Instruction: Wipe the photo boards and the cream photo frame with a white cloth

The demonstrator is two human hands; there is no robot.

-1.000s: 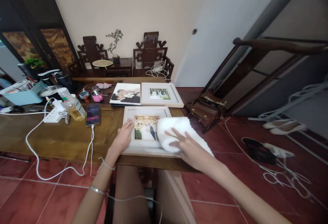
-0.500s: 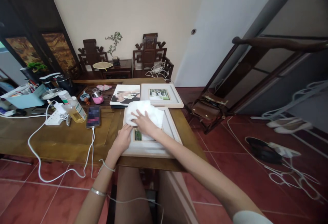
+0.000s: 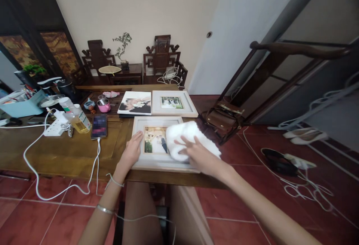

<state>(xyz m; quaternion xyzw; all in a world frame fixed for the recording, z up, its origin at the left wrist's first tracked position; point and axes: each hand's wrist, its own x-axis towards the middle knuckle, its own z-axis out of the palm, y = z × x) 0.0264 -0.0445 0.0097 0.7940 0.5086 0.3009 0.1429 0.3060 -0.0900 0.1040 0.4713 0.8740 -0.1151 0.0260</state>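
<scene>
The left hand is resting on the left rim of a pale picture frame, its fingers extended and close together, as the right hand, fingers spread wide, is pressing down on a white cloth. The frame is lying by the table's near right corner. Bunched over the frame's far left part half a second earlier, the cloth is now covering its right side and reaching toward the table's right edge, and most of the photograph is showing again. The left hand is keeping its place. Toward the far right corner, a second framed picture and a print are lying side by side, unmoved.
</scene>
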